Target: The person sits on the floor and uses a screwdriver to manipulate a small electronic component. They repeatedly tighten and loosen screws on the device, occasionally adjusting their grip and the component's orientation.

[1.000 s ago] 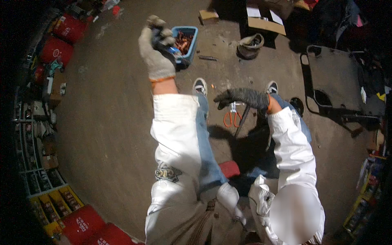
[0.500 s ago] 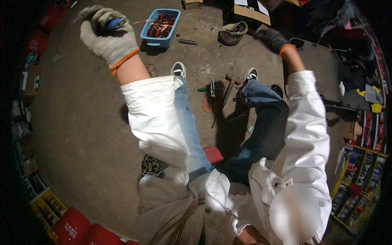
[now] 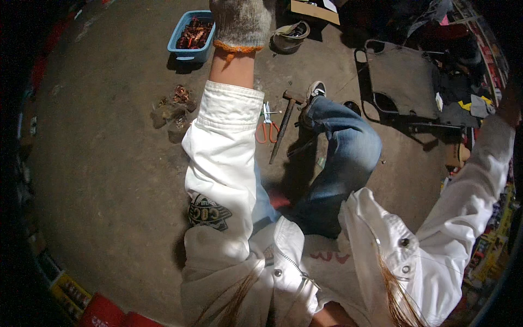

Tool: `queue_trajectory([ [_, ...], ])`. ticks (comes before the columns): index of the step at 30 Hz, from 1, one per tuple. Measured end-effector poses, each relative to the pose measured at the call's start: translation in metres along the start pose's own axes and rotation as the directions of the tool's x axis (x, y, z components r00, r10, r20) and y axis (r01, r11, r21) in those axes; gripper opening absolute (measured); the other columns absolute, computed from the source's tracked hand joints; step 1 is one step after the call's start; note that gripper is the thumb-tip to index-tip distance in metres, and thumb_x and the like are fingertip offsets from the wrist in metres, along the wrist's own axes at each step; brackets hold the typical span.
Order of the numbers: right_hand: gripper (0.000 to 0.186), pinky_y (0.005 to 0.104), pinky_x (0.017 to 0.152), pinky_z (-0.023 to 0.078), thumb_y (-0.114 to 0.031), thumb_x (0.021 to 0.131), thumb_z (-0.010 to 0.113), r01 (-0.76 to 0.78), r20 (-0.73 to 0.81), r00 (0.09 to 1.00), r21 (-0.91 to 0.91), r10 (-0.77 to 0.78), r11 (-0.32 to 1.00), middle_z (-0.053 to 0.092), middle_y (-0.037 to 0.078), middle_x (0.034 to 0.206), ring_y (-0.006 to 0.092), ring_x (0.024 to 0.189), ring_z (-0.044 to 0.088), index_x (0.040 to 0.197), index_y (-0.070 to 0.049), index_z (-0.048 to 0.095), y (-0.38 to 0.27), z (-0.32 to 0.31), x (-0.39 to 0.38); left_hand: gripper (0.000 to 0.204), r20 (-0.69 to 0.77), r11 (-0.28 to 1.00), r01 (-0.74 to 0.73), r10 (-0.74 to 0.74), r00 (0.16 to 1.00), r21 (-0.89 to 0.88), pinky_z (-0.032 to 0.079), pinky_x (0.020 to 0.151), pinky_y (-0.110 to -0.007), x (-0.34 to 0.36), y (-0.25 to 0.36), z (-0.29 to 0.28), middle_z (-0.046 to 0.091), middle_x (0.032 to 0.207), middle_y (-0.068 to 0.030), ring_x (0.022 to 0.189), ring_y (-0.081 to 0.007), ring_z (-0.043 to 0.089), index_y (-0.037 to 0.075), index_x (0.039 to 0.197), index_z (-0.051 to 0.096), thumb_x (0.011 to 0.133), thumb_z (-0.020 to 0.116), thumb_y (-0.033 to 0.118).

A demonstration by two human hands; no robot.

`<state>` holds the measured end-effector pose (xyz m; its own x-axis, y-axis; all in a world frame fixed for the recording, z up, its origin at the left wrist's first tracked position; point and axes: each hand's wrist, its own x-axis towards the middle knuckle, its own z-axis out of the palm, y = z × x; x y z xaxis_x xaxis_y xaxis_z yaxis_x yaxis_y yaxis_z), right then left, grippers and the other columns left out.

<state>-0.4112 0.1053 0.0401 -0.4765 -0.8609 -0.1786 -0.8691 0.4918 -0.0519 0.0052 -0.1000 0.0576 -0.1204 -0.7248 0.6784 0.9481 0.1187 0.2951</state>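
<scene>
My left hand (image 3: pixel 242 24), in a grey-white knitted glove with an orange cuff, is raised at the top edge beside a blue plastic tub (image 3: pixel 172 41). Its back shows, but the fingers run out of the picture, so what they hold is hidden. Reddish copper scrap (image 3: pixel 194 34) lies in the tub. My right arm reaches far out to the right. The right hand (image 3: pixel 509 106) is dim at the rim, its fingers impossible to make out. Between my legs lie a hammer (image 3: pixel 283 128) and orange-handled pliers (image 3: pixel 266 117).
A small heap of copper scrap (image 3: pixel 181 94) lies on the floor at left. Ahead are a round bucket-like container (image 3: pixel 290 39) and a cardboard box (image 3: pixel 315 12). A dark folding chair (image 3: pixel 403 76) stands at right, with shelves of packaged goods (image 3: pixel 493 245) along the rim.
My left hand has moved right and up; the blue item in it is out of sight. My right hand has swung far right, away from the box. The view has shifted.
</scene>
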Motion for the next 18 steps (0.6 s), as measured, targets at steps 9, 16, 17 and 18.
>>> queue_trajectory([
  [9, 0.057, 0.0366, 0.099, 0.041, -0.039, 0.087, 0.064, 0.188, 0.127, 0.958, 0.406, -0.258, 0.894, 0.055, 0.016, 0.128, 0.0302, 0.116, 0.052, 0.131, -0.005, 0.05, -0.057, 0.049, -0.073, 0.025, -0.267, 0.993, -0.101, 0.115, 0.957, 0.068, 0.054, 0.071, -0.028, 0.001, 0.034, -0.046, 0.061, 0.093, -0.0073, 0.08, -0.0151, 0.061, 0.004, 0.115, 0.055, 0.091, 0.057, 0.008],
  [16, 0.03, 0.0313, 0.091, 0.046, -0.019, 0.095, 0.053, 0.505, -0.403, 0.861, 0.604, -0.31, 0.616, 0.064, 0.011, 0.114, 0.022, 0.103, 0.06, 0.121, -0.004, 0.059, -0.172, 0.023, -0.041, 0.028, -0.153, 0.997, 0.068, -0.063, 0.986, 0.028, 0.05, 0.062, -0.024, -0.009, 0.039, -0.048, 0.06, 0.103, -0.0102, 0.08, -0.0148, 0.057, 0.003, 0.117, 0.056, 0.091, 0.057, 0.015],
  [17, 0.031, 0.0317, 0.088, 0.048, -0.022, 0.096, 0.053, 0.537, -0.435, 0.843, 0.703, -0.316, 0.466, 0.064, 0.011, 0.113, 0.0211, 0.1, 0.061, 0.121, -0.005, 0.059, -0.194, 0.023, -0.035, 0.031, -0.122, 0.994, 0.099, -0.092, 0.988, 0.051, 0.048, 0.061, -0.022, -0.011, 0.036, -0.047, 0.06, 0.107, -0.0104, 0.08, -0.0131, 0.055, 0.004, 0.119, 0.055, 0.092, 0.056, 0.02],
  [18, 0.03, 0.0306, 0.089, 0.047, -0.021, 0.095, 0.054, 0.618, -0.452, 0.785, 0.612, -0.423, 0.494, 0.064, 0.011, 0.113, 0.0216, 0.101, 0.061, 0.12, -0.005, 0.059, -0.214, 0.024, -0.031, 0.033, -0.096, 0.99, 0.138, -0.136, 0.986, 0.015, 0.047, 0.06, -0.021, -0.013, 0.033, -0.046, 0.06, 0.108, -0.0109, 0.079, -0.0129, 0.054, 0.003, 0.12, 0.055, 0.092, 0.055, 0.022],
])
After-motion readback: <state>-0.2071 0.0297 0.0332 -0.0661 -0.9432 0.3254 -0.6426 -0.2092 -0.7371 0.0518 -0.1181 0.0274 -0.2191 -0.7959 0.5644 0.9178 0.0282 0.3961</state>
